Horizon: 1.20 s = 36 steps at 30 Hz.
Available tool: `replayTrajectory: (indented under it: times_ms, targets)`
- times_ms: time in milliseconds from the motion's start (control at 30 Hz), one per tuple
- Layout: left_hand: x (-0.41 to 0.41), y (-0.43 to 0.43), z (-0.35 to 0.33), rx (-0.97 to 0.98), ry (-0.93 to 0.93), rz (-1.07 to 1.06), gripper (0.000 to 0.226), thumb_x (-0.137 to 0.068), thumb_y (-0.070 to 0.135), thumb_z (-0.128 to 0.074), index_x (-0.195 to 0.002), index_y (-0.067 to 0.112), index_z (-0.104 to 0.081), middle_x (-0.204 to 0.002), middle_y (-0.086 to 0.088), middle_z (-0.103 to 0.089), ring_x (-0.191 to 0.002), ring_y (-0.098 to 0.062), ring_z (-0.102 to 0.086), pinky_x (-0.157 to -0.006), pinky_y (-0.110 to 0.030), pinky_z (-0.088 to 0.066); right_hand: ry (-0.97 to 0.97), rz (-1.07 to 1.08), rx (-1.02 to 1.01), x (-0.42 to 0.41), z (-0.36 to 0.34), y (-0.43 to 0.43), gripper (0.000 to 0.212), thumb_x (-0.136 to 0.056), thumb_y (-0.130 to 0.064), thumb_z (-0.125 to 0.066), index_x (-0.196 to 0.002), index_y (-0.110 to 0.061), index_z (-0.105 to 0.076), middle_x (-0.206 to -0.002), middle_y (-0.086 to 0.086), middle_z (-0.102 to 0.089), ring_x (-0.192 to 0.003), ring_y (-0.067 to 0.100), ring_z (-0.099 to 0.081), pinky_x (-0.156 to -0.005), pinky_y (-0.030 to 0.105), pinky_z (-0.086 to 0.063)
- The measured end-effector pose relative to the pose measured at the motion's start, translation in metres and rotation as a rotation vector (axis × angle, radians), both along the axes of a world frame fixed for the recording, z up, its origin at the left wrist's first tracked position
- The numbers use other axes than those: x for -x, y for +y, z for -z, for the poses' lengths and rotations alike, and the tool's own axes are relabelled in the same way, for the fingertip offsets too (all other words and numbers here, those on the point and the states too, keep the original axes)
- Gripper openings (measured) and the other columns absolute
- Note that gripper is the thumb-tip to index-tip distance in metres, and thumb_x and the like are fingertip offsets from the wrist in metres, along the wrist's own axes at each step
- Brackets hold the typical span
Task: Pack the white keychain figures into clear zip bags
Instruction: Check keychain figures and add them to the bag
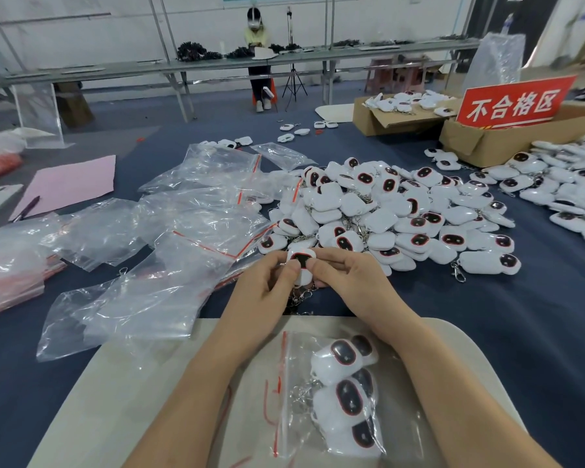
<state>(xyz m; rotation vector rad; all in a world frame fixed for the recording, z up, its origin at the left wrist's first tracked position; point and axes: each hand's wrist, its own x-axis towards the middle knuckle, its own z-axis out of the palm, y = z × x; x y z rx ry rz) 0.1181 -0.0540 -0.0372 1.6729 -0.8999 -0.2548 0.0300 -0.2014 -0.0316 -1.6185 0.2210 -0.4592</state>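
My left hand [267, 285] and my right hand [348, 282] together pinch one white keychain figure [303, 263] with a dark red-rimmed face, held just above the blue table. Its metal chain hangs below my fingers. Nearer to me, a clear zip bag [331, 396] with a red seal strip lies on a beige board [115, 383]; it holds several white figures. A large heap of loose white figures [395, 211] lies right behind my hands. Empty clear zip bags [183, 217] are spread to the left of it.
A cardboard box [487, 143] with a red sign stands at the far right, beside another box [379, 119] of figures. A pink sheet [71, 184] with a pen lies at the left. A seated person [259, 52] works at a far bench.
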Motion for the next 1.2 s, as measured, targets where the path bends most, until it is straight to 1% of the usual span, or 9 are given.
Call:
replayTrajectory:
  times_ms: [67, 133, 300, 367, 600, 833, 967, 1100, 1200]
  targets:
    - [0.0009, 0.0005, -0.0006, 0.015, 0.028, 0.040, 0.016, -0.102, 0.030, -0.054, -0.110, 0.033, -0.068, -0.089, 0.015, -0.073, -0.079, -0.002, -0.065, -0.071, -0.016, -0.049, 0.005, 0.005, -0.020, 0.0001, -0.0002, 0.0001, 0.019, -0.097, -0.013, -0.063, -0.111, -0.020, -0.075, -0.099, 0.000, -0.078, -0.098, 0.017, -0.072, -0.087, 0.022, -0.056]
    - [0.0013, 0.0006, -0.0013, 0.025, 0.054, 0.071, 0.020, -0.100, 0.025, -0.056, -0.116, 0.031, -0.067, -0.102, 0.011, -0.077, -0.096, -0.005, -0.071, -0.083, -0.017, -0.053, 0.010, 0.001, -0.041, 0.0002, -0.0002, -0.0001, 0.020, -0.098, -0.013, -0.063, -0.112, -0.020, -0.075, -0.101, 0.002, -0.078, -0.102, 0.024, -0.071, -0.094, 0.030, -0.056]
    - [0.0010, 0.0000, -0.0025, 0.017, 0.046, 0.068, 0.022, -0.099, 0.026, -0.055, -0.117, 0.030, -0.067, -0.105, 0.005, -0.077, -0.101, -0.018, -0.071, -0.094, -0.042, -0.054, 0.015, -0.008, -0.048, -0.0006, 0.0013, -0.0012, 0.021, -0.099, -0.013, -0.061, -0.115, -0.017, -0.074, -0.103, 0.003, -0.078, -0.104, 0.025, -0.071, -0.098, 0.036, -0.054]
    - [0.0002, 0.0003, -0.0020, 0.011, 0.048, 0.071, 0.020, -0.100, 0.025, -0.055, -0.116, 0.028, -0.067, -0.104, 0.002, -0.077, -0.101, -0.022, -0.071, -0.094, -0.046, -0.054, 0.011, -0.010, -0.043, -0.0006, 0.0021, -0.0014, 0.021, -0.099, -0.013, -0.061, -0.115, -0.017, -0.074, -0.102, 0.003, -0.078, -0.103, 0.025, -0.071, -0.098, 0.035, -0.055]
    - [-0.0027, 0.0009, -0.0010, -0.012, 0.049, 0.093, 0.020, -0.103, 0.023, -0.054, -0.118, 0.028, -0.066, -0.104, 0.002, -0.077, -0.101, -0.019, -0.072, -0.094, -0.045, -0.055, 0.022, -0.024, -0.045, -0.0008, 0.0024, -0.0020, 0.021, -0.099, -0.015, -0.061, -0.116, -0.018, -0.073, -0.101, 0.004, -0.078, -0.101, 0.025, -0.072, -0.097, 0.035, -0.055]
    - [-0.0009, -0.0011, 0.0015, 0.043, 0.078, 0.069, 0.020, -0.103, 0.025, -0.057, -0.121, 0.028, -0.065, -0.107, 0.006, -0.077, -0.105, -0.012, -0.072, -0.094, -0.031, -0.055, 0.013, -0.011, -0.052, -0.0011, 0.0014, -0.0018, 0.021, -0.100, -0.015, -0.060, -0.116, -0.019, -0.073, -0.103, 0.000, -0.078, -0.102, 0.017, -0.072, -0.095, 0.032, -0.056]
    - [-0.0020, -0.0013, 0.0025, 0.059, 0.081, -0.008, 0.015, -0.102, 0.027, -0.061, -0.116, 0.027, -0.064, -0.099, 0.006, -0.078, -0.095, -0.012, -0.073, -0.085, -0.029, -0.055, 0.011, 0.000, -0.040, -0.0012, 0.0018, -0.0027, 0.018, -0.099, -0.017, -0.062, -0.113, -0.020, -0.073, -0.100, -0.001, -0.078, -0.097, 0.011, -0.071, -0.091, 0.029, -0.058]
    - [-0.0013, -0.0012, 0.0010, 0.062, 0.045, -0.053, 0.013, -0.102, 0.030, -0.059, -0.114, 0.031, -0.064, -0.094, 0.010, -0.075, -0.082, -0.006, -0.069, -0.072, -0.020, -0.053, 0.013, 0.004, -0.053, -0.0024, 0.0040, -0.0030, 0.016, -0.097, -0.017, -0.065, -0.112, -0.019, -0.072, -0.096, 0.003, -0.077, -0.089, 0.009, -0.071, -0.086, 0.025, -0.058]
    - [-0.0016, -0.0012, 0.0004, 0.059, 0.029, -0.074, 0.016, -0.102, 0.031, -0.059, -0.116, 0.035, -0.065, -0.096, 0.011, -0.073, -0.082, -0.009, -0.066, -0.074, -0.028, -0.053, 0.023, -0.004, -0.047, -0.0033, 0.0059, -0.0036, 0.016, -0.095, -0.016, -0.067, -0.111, -0.016, -0.070, -0.089, -0.001, -0.077, -0.086, 0.008, -0.071, -0.081, 0.022, -0.057]
